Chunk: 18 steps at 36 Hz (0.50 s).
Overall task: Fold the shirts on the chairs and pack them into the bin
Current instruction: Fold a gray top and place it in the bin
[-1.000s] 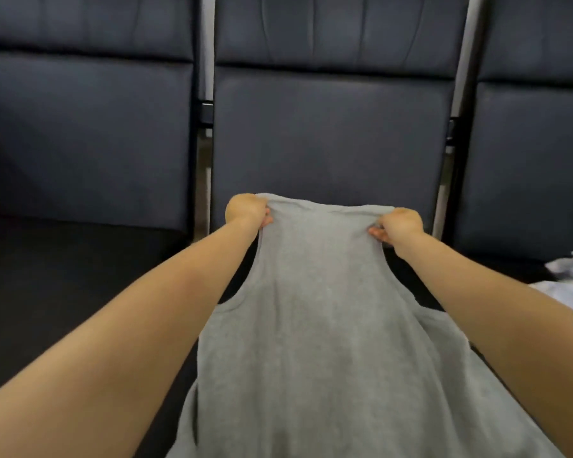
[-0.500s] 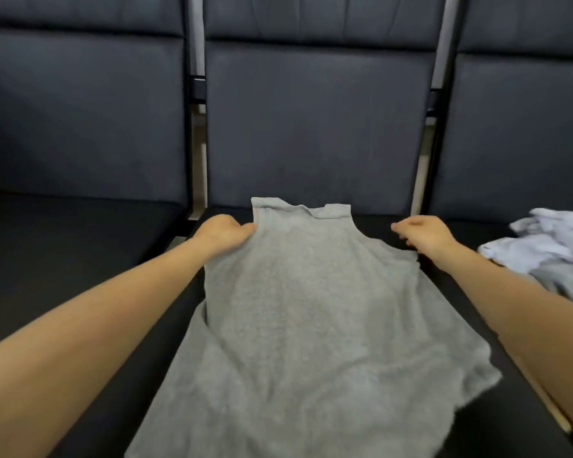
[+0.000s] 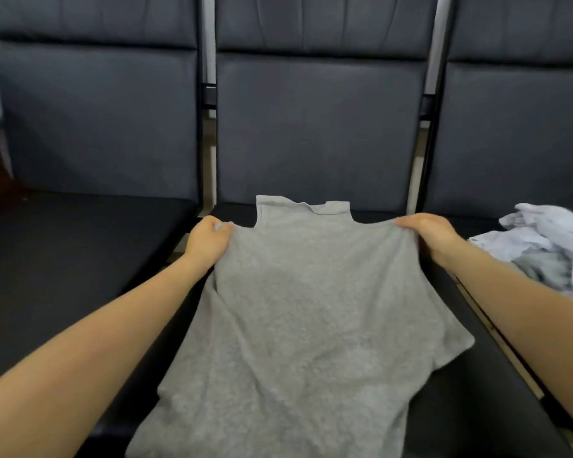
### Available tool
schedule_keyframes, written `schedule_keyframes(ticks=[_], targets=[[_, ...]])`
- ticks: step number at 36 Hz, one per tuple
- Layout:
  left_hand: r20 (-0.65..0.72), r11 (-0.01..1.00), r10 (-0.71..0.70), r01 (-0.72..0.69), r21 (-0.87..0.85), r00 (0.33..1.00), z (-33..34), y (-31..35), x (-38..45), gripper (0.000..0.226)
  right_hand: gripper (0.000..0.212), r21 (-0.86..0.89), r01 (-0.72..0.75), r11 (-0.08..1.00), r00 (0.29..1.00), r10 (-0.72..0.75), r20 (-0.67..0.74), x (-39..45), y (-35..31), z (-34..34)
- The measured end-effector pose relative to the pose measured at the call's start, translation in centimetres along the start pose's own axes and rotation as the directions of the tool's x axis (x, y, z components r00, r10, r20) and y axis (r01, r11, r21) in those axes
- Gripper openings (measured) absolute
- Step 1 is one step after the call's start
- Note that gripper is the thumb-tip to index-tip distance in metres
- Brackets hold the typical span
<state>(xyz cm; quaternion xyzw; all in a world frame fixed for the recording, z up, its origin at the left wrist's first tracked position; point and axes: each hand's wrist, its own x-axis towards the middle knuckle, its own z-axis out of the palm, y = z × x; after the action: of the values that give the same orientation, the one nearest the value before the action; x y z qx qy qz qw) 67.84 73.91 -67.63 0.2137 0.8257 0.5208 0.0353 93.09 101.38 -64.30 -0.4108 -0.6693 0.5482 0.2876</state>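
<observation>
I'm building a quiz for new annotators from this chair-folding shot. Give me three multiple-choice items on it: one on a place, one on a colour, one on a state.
1. Where does the grey shirt lie?
A. On the middle chair seat
B. On the left chair seat
C. Inside a bin

2. What colour are the chair backs?
A. Red
B. Dark blue-grey
C. White

3. What are the two hands doing?
A. Both hang idle, away from the cloth
B. Only one touches the shirt
C. Each grips the shirt at a side just below the neck

Answers:
1 A: the shirt is spread on the middle chair seat, neck toward the backrest.
2 B: all three chair backs are dark blue-grey.
3 C: the left hand and the right hand each hold an upper side edge, fingers curled on the fabric.
</observation>
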Motion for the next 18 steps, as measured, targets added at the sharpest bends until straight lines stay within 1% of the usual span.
schedule_keyframes(ticks=[2, 3, 5, 7, 8, 9, 11, 13, 15, 17, 18], targets=[[-0.068, 0.999, -0.011, 0.008, -0.037, 0.998, 0.3, -0.4, 0.6, 0.025, 0.009, 0.039, 0.025, 0.999, 0.997, -0.022, -0.073, 1.1, -0.2, -0.1], [-0.086, 1.000, 0.000, -0.001, -0.006, 0.996, 0.5, -0.7, 0.8, 0.025, 0.012, 0.003, 0.047, 0.999, 0.993, -0.046, -0.105, 1.7, 0.0, -0.1], [-0.108, 0.988, 0.062, -0.045, 0.149, 0.992, 1.1, -1.2, 1.1, 0.023, 0.017, -0.153, 0.063, 0.986, 0.985, -0.086, -0.151, 2.9, 0.9, 0.0], [-0.105, 0.940, 0.152, -0.111, 0.322, 0.983, 1.5, -1.5, 1.3, 0.021, 0.012, -0.263, 0.039, 0.964, 0.984, -0.082, -0.155, 3.5, 2.0, 0.4], [-0.091, 0.920, 0.177, -0.132, 0.370, 0.980, 1.7, -1.6, 1.3, 0.021, 0.019, -0.284, 0.020, 0.959, 0.985, -0.067, -0.159, 3.6, 2.6, 0.5], [-0.082, 0.914, 0.179, -0.134, 0.383, 0.980, 1.7, -1.4, 1.3, 0.023, 0.032, -0.304, 0.019, 0.953, 0.985, -0.070, -0.159, 3.6, 3.0, 0.7], [-0.058, 0.926, 0.128, -0.099, 0.363, 0.990, 1.7, -1.1, 1.0, 0.034, 0.050, -0.322, 0.020, 0.947, 0.984, -0.075, -0.159, 2.9, 3.2, 0.7], [-0.036, 0.931, 0.078, -0.060, 0.360, 0.996, 1.3, -0.8, 0.3, 0.053, 0.059, -0.300, 0.002, 0.954, 0.989, -0.045, -0.139, 1.8, 3.1, 0.1], [-0.014, 0.935, 0.040, -0.032, 0.352, 0.999, 0.4, -0.5, -0.8, 0.066, 0.066, -0.317, -0.025, 0.948, 0.995, -0.008, -0.102, 0.5, 2.9, -0.7], [-0.003, 0.938, -0.007, 0.007, 0.348, 1.000, -0.7, -0.1, -2.1, 0.072, 0.064, -0.391, -0.063, 0.918, 0.998, 0.047, -0.052, -1.2, 2.4, -1.4], [0.003, 0.940, -0.035, 0.032, 0.339, 0.999, -1.3, -0.1, -2.6, 0.073, 0.057, -0.436, -0.083, 0.896, 0.996, 0.081, -0.023, -2.0, 2.2, -1.6]])
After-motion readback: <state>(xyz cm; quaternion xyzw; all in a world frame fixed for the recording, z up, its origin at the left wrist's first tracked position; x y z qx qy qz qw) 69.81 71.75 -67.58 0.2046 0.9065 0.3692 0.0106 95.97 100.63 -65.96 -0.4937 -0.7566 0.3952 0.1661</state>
